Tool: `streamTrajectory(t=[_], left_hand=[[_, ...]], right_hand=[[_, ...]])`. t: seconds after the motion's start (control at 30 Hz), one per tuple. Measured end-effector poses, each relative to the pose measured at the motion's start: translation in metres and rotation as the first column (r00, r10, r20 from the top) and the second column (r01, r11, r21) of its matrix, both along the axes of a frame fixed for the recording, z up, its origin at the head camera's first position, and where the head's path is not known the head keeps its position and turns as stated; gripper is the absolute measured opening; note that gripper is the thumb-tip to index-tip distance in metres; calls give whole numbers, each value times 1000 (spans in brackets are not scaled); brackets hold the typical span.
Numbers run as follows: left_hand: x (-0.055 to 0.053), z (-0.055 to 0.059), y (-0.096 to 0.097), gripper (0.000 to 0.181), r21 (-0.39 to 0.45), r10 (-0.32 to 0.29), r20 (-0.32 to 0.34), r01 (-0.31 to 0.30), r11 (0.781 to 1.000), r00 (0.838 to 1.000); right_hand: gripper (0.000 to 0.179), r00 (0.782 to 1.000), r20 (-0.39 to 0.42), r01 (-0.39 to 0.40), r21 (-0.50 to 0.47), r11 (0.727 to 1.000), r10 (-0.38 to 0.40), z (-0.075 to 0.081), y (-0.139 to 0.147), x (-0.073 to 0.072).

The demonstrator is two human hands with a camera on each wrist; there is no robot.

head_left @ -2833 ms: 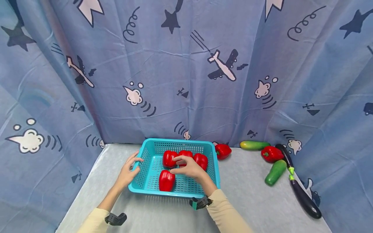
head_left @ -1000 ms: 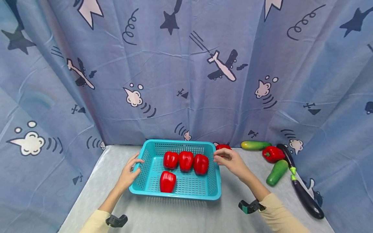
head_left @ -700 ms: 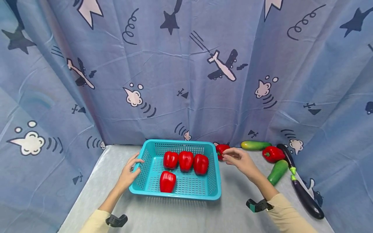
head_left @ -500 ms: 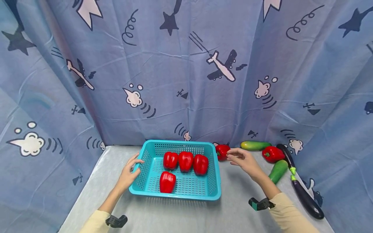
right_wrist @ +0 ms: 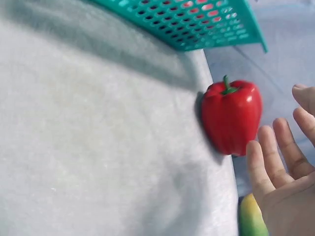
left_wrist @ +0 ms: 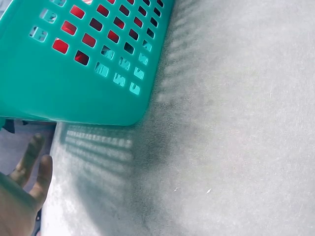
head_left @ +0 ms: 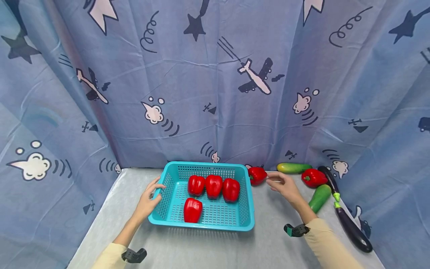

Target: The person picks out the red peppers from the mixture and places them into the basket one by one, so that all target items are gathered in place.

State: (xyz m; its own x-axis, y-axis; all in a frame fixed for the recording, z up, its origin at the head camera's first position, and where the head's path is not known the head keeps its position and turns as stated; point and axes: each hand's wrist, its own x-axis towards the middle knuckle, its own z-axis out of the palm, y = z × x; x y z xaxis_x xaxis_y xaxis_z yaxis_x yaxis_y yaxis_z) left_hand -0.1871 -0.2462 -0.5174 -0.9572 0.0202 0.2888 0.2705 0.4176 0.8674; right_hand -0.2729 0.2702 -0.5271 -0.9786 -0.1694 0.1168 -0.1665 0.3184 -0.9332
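A turquoise plastic basket holds several red bell peppers, with one red bell pepper lying apart near the front. My left hand stays at the basket's left side, fingertips by the rim; in the left wrist view its fingers look extended, and contact with the basket cannot be made out. Beyond the basket's right side lies another red bell pepper. Close to its right is my right hand, holding nothing. Its spread fingers show in the right wrist view near that pepper.
On the right side of the table lie a yellow-green cucumber-like vegetable, a red bell pepper, a green one like a cucumber and two eggplants. A blue patterned curtain hangs behind.
My right hand has gone from above the peppers in the basket, out over its right rim, to the right of the outside pepper. The left hand, basket and peppers look unmoved.
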Motion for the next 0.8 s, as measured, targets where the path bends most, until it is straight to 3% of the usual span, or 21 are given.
streamTrajectory(t=[0.37,0.6,0.8], left_hand=[[0,0,-2,29,27,-11,5,11,1000,1000],[0,1,-1,29,17,-2,15,2,1000,1000],[-1,0,-2,29,20,-1,27,1,1000,1000]], right_hand=[[56,993,-62,105,101,989,-99,-14,-7,-10],[59,990,-87,113,62,992,-107,-24,-10,-20],[68,991,-60,122,100,987,-117,-29,-9,-30]])
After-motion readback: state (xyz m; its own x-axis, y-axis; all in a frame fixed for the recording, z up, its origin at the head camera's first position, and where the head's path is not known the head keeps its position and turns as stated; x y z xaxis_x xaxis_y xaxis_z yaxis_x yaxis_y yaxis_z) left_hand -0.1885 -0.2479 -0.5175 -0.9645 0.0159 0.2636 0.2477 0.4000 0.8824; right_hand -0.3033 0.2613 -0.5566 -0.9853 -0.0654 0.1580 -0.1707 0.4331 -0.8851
